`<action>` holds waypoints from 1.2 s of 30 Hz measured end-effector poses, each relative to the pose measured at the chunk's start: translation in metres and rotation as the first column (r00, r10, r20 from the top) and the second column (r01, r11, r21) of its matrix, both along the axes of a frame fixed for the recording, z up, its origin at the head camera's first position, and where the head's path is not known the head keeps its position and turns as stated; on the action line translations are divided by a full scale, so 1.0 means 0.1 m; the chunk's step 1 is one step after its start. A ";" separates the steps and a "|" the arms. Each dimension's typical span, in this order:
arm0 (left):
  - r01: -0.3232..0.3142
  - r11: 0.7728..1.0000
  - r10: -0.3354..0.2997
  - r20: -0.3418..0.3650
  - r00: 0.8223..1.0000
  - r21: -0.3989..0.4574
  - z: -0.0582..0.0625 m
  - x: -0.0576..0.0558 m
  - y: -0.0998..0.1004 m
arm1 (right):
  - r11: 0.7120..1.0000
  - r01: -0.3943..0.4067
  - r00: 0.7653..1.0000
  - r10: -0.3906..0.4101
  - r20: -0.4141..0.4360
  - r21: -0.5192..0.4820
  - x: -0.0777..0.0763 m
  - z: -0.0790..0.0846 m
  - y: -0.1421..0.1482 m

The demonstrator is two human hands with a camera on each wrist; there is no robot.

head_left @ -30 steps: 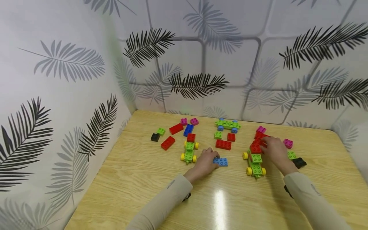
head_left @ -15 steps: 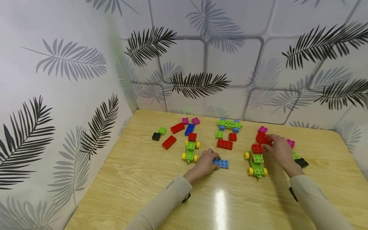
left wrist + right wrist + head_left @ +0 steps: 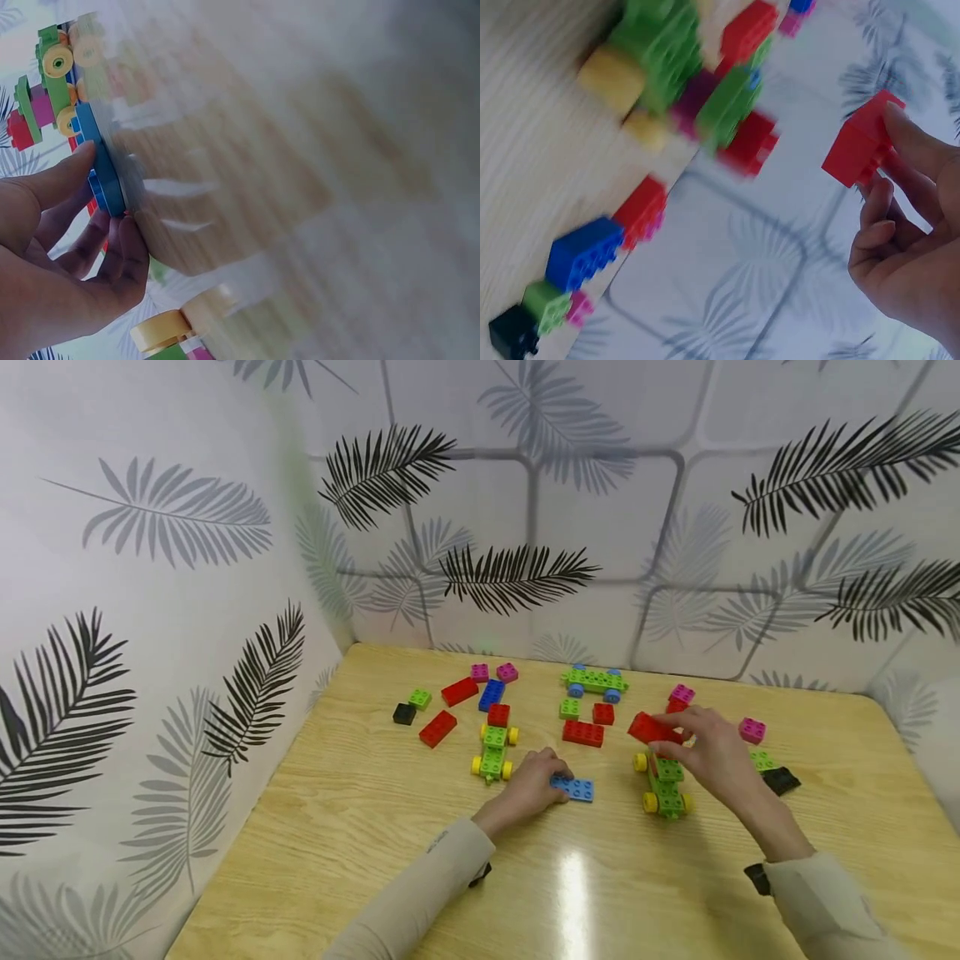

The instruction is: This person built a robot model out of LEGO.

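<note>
My left hand (image 3: 531, 789) rests on the table and pinches the left end of a light blue brick (image 3: 579, 789). In the left wrist view the thumb lies on the stud side of this blue brick (image 3: 109, 180), with fingers at its lower end. Raised above the table, my right hand (image 3: 712, 756) holds a red brick (image 3: 649, 729) between thumb and fingers. The right wrist view shows this red brick (image 3: 861, 141) tilted, studs facing the palm. Just below it stands a green toy car (image 3: 666, 795) with yellow wheels; its far end is partly hidden.
A second green car (image 3: 492, 762) with yellow wheels stands left of my left hand. A green car base (image 3: 595, 681) with blue wheels is at the back. Loose red bricks (image 3: 582, 733), a dark blue brick (image 3: 492, 695) and black bricks (image 3: 782, 781) lie around on the wooden table.
My right hand has lifted the red brick from beside the right car and carried it left, over the car's far end. The left hand stays on the light blue brick.
</note>
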State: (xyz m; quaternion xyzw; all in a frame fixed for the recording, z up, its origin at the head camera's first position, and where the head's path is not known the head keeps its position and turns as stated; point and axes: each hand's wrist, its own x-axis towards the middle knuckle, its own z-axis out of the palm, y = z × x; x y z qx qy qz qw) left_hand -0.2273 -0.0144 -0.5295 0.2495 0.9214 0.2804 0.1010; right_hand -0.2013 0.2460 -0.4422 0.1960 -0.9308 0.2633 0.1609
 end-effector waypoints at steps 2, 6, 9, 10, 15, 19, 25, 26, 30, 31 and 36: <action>0.010 1.000 -0.010 -0.006 1.000 0.007 0.02 0.00 -0.01 | 0.998 -0.057 0.998 0.056 0.018 0.027 0.07 -0.02 -0.16; 0.027 1.000 -0.027 -0.012 1.000 0.007 0.04 0.02 -0.02 | 0.988 -0.139 0.988 0.134 0.073 0.068 0.17 -0.18 -0.40; 0.036 0.999 -0.036 -0.014 0.999 0.003 0.04 0.03 -0.02 | 0.980 -0.166 0.983 0.156 0.100 0.108 0.21 -0.31 -0.53; 0.038 0.999 -0.038 -0.015 0.999 0.002 0.04 0.03 -0.03 | 0.978 -0.170 0.982 0.157 0.105 0.124 0.21 -0.34 -0.56; 0.031 1.000 -0.031 -0.015 0.999 -0.006 0.04 0.02 -0.04 | 0.967 -0.177 0.980 0.157 0.121 0.181 0.18 -0.46 -0.68; 0.028 1.000 -0.028 -0.008 1.000 0.000 0.03 0.01 -0.04 | 0.965 -0.162 0.978 0.129 0.163 0.204 0.13 -0.52 -0.72; 0.030 1.000 -0.030 -0.013 0.999 0.007 0.02 0.03 -0.05 | 0.959 -0.155 0.975 0.109 0.195 0.237 0.09 -0.59 -0.73; 0.029 1.000 -0.029 -0.013 0.999 0.006 0.02 0.03 -0.05 | 0.959 -0.156 0.975 0.110 0.195 0.239 0.09 -0.59 -0.73; 0.033 0.999 -0.033 -0.014 0.999 -0.008 0.02 0.04 -0.04 | 0.957 -0.153 0.972 0.101 0.213 0.246 0.08 -0.57 -0.73; 0.037 0.999 -0.037 -0.014 0.999 -0.012 0.02 0.04 -0.04 | 0.957 -0.153 0.970 0.098 0.220 0.246 0.07 -0.57 -0.73; 0.044 0.999 -0.044 -0.016 0.999 -0.019 0.02 0.03 -0.04 | 0.955 -0.155 0.961 0.087 0.261 0.252 0.06 -0.55 -0.73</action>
